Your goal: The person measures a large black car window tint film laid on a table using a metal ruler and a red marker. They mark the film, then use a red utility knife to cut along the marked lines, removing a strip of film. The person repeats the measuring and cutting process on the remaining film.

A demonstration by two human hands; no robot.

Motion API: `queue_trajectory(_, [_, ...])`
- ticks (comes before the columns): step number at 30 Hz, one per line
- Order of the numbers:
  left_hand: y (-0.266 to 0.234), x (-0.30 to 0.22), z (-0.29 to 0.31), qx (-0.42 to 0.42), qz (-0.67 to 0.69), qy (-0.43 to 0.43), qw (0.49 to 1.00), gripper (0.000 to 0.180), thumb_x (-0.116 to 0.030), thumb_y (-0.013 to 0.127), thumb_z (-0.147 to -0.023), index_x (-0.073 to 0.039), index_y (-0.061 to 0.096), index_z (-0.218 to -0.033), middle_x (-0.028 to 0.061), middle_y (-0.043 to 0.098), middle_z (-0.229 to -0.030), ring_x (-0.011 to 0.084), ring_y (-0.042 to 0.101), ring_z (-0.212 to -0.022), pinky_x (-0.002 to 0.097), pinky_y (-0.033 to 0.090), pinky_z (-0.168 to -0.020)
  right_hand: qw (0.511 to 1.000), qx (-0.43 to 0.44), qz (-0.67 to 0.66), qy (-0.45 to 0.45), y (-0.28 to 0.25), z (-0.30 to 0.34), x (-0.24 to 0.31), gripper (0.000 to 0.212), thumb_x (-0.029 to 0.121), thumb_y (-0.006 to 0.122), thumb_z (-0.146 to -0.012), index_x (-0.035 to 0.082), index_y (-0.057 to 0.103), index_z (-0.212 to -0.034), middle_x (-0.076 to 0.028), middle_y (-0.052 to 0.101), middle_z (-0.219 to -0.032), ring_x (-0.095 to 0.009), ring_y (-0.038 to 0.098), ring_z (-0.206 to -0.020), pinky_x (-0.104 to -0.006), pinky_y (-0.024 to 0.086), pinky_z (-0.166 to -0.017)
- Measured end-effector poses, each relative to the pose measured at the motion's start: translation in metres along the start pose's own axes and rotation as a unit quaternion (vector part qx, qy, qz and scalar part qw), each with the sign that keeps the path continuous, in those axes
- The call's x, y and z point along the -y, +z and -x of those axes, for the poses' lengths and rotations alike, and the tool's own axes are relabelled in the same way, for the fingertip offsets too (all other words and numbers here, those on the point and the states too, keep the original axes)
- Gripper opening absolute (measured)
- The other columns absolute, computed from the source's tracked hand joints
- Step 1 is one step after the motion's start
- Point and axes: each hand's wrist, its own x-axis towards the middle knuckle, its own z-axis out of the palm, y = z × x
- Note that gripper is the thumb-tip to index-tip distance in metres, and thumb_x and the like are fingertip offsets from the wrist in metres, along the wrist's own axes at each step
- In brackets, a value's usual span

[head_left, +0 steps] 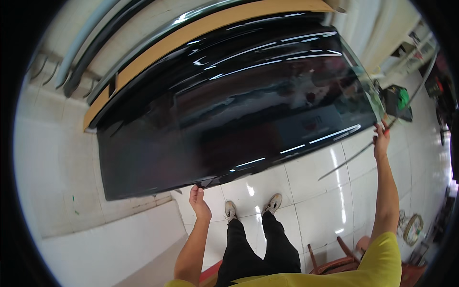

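Observation:
A large, dark, glossy see-through sheet [248, 129], which looks like tinting film, stretches across the view in front of me. It hangs over or against a curved shiny black panel [267, 40]; where one ends and the other begins is hard to tell. My left hand [197, 197] pinches the sheet's near edge, left of centre. At the sheet's near right corner, my right hand [381, 141] is closed on the edge. A small red piece [386, 131] shows beside its fingers; I cannot make out what it is. A thin grey strip [354, 157] passes by this hand.
Tan cardboard [148, 60] borders the panel's far side. Long curved grey and black tubes [91, 48] lean at the upper left. To the right sits a dark box [401, 112] with something green in it. A wooden chair [342, 263] stands low right, on white tiles [315, 205].

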Motion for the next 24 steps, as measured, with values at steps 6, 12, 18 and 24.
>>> queue_trajectory(6, [0.002,-0.034,0.013,0.032,0.017,-0.052,0.998,0.012,-0.014,0.070,-0.106,-0.007,0.067,-0.096,-0.0065,0.065,-0.091,0.0049,0.053,-0.087,0.0243,0.042,-0.087,0.999,0.006,-0.004,0.036,-0.014,-0.015,0.013,0.033,0.012,0.064,-0.105,0.011,0.060,-0.138,0.005,0.053,-0.085,-0.004,0.039,-0.059,-0.0231,0.032,-0.051])
queue_trajectory(12, [-0.006,-0.059,0.040,0.046,0.039,-0.038,0.997,0.010,-0.012,0.072,-0.104,-0.007,0.067,-0.098,-0.0060,0.065,-0.092,0.0054,0.053,-0.089,0.0235,0.041,-0.087,0.998,0.004,0.051,0.030,-0.048,-0.012,0.045,0.029,0.012,0.067,-0.103,0.010,0.059,-0.131,0.005,0.055,-0.092,-0.004,0.043,-0.063,-0.0228,0.035,-0.054])
queue_trajectory(18, [-0.015,-0.057,0.063,0.044,0.039,-0.066,0.996,0.008,-0.012,0.073,-0.104,-0.007,0.067,-0.100,-0.0058,0.065,-0.095,0.0055,0.054,-0.091,0.0225,0.041,-0.088,0.996,0.043,0.069,0.033,-0.077,-0.002,0.053,0.017,0.010,0.066,-0.104,0.015,0.062,-0.120,0.008,0.055,-0.095,-0.002,0.044,-0.070,-0.0225,0.034,-0.056])
queue_trajectory(24, [-0.031,-0.029,0.048,0.074,0.009,-0.101,0.992,0.002,-0.008,0.069,-0.105,-0.006,0.068,-0.103,-0.0062,0.066,-0.098,0.0043,0.055,-0.093,0.0224,0.043,-0.088,0.991,0.040,0.115,0.053,-0.069,0.003,0.032,0.006,0.015,0.065,-0.106,0.017,0.063,-0.111,0.010,0.055,-0.092,-0.001,0.043,-0.069,-0.0215,0.031,-0.056])
